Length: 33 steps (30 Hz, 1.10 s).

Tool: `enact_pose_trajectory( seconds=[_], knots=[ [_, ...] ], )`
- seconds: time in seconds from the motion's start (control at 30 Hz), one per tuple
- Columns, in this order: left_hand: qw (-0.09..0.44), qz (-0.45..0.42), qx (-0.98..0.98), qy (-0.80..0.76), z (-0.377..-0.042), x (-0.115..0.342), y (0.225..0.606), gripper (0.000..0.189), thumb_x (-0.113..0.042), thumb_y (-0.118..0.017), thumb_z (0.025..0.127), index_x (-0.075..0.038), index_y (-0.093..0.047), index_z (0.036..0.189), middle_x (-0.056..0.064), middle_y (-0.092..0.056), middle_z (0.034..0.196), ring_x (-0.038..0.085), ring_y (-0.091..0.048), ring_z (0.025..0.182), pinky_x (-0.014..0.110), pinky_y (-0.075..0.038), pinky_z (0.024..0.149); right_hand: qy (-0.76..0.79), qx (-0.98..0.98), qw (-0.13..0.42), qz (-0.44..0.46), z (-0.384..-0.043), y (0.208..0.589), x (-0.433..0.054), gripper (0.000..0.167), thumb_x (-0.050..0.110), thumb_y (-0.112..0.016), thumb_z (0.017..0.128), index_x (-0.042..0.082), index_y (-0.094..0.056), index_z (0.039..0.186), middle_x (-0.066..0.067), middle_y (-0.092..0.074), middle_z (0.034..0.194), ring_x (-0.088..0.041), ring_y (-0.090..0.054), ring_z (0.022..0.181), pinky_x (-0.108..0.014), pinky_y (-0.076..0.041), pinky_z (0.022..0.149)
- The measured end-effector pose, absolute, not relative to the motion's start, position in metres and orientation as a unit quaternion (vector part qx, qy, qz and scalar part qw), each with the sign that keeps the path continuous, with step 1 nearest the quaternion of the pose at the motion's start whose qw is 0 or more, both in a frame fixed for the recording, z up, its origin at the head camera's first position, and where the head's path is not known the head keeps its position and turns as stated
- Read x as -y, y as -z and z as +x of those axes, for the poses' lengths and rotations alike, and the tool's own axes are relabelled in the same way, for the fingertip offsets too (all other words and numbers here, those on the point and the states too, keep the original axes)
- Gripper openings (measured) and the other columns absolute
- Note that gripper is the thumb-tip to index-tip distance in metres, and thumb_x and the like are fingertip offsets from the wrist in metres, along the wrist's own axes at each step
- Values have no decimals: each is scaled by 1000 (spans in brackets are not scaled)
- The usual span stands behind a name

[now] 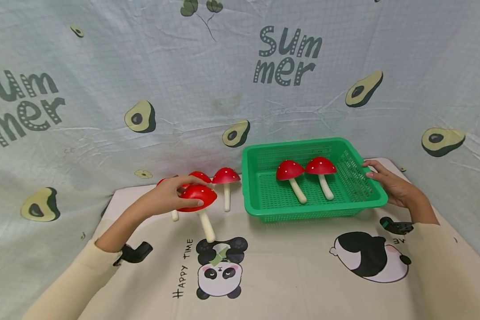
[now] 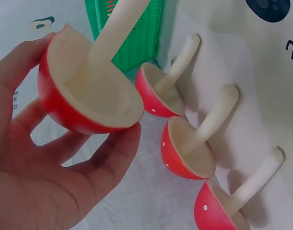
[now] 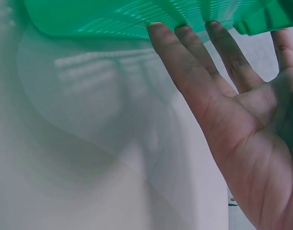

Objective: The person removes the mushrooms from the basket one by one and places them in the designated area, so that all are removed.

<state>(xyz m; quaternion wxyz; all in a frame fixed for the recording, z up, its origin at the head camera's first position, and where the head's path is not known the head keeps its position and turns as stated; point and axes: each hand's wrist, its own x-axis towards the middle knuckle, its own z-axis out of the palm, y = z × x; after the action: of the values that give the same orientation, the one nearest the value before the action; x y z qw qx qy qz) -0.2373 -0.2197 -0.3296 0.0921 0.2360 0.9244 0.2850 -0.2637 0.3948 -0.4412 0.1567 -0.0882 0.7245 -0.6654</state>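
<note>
My left hand [image 1: 169,195] grips a toy mushroom [image 1: 200,194] by its red, white-dotted cap, fingers and thumb curled round the rim. Its pale stem points down toward the table. In the left wrist view the hollow cream underside of that held mushroom [image 2: 103,96] shows. Just behind the left hand, three similar mushrooms stand in a row; the nearest to the basket is a clear mushroom [image 1: 226,176], the others partly hidden. My right hand [image 1: 394,184] touches the right side of a green basket [image 1: 246,186], its fingers fairly straight in the right wrist view.
Inside the basket lie a left mushroom [image 1: 291,171] and a right mushroom [image 1: 321,166], stems toward me. A cloth [image 1: 288,275] with panda prints covers the table. Behind it hangs a pale curtain [image 1: 184,89] printed with avocados.
</note>
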Motion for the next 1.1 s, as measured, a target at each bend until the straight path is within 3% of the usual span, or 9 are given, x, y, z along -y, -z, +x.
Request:
enact_pose_trajectory(
  seconds=[0.43, 0.93, 1.1],
  knots=[
    [69, 256, -919, -291, -233, 234, 342, 42, -19, -72, 89, -21, -67, 131, 9, -64, 122, 32, -56, 110, 39, -58, 80, 673, -717, 159, -90, -263, 442, -394, 23, 23, -37, 112, 37, -34, 130, 0, -52, 120, -21, -70, 95, -45, -62, 73],
    [67, 212, -928, -298, -230, 259, 352, 49, -23, -78, 88, -20, -64, 135, 13, -61, 127, 35, -56, 114, 40, -59, 82, 679, -710, 164, -95, -264, 443, -396, 25, 23, -35, 112, 38, -33, 131, 1, -54, 119, -21, -71, 94, -44, -62, 73],
    [72, 204, -929, -301, -228, 266, 355, 54, -26, -79, 88, -15, -61, 138, 17, -60, 129, 39, -55, 116, 43, -60, 82, 683, -706, 165, -94, -264, 444, -397, 25, 22, -35, 112, 37, -33, 132, 1, -54, 119, -21, -71, 95, -44, -62, 73]
  ],
)
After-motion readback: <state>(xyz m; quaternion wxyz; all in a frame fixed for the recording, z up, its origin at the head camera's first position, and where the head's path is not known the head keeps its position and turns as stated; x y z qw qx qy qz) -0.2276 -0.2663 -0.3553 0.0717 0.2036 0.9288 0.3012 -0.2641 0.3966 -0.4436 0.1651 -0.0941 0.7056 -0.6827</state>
